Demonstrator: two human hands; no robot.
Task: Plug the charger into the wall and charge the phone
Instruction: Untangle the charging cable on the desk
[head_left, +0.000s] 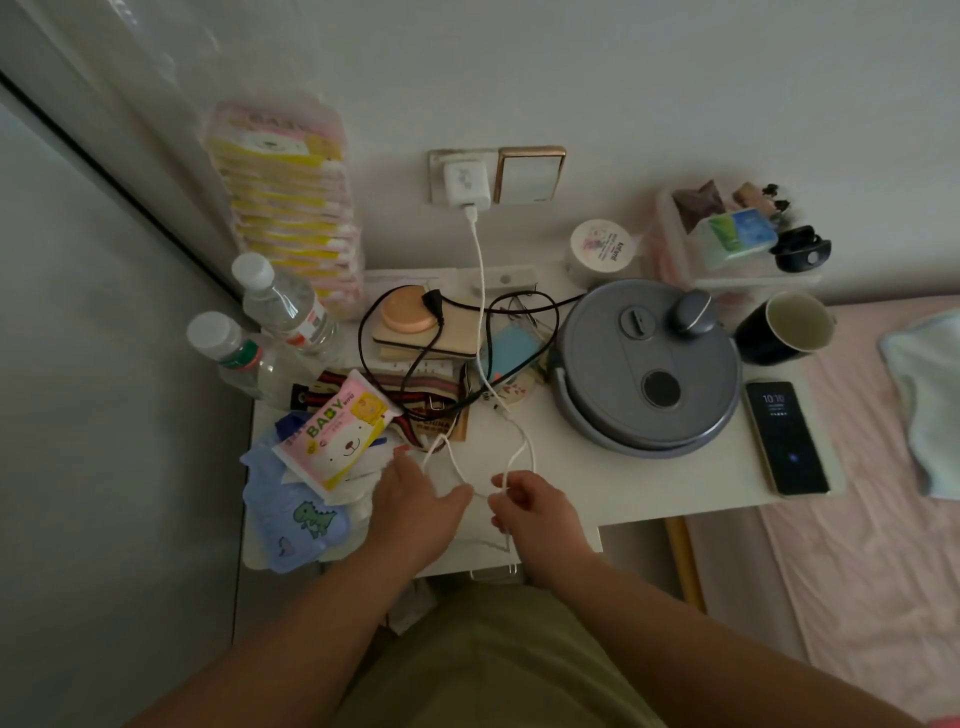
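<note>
The first step looks done: the white charger (466, 182) sits in the wall socket (441, 176) above the bench's back edge, and its white cable (479, 270) hangs down over the clutter to the front of the bench (649, 483). The step in hand seems to be sorting out the cable's slack.

The left hand (415, 506), near the front edge beside a pink wipes pack (337, 428), is open with its fingers (400, 473) spread flat, touching a loop of cable without gripping it. Just right of it, the right hand (535, 512) has its fingers (506, 486) closed, pinching the cable where it loops back. I cannot make out the free plug end.

The phone (787, 439) lies flat near the right front corner, well apart from both hands, screen lit and showing the time, with nothing plugged in. The next move likely calls for finding the plug end and carrying it right, past the round grey appliance (647, 364), to the phone's port.
</note>
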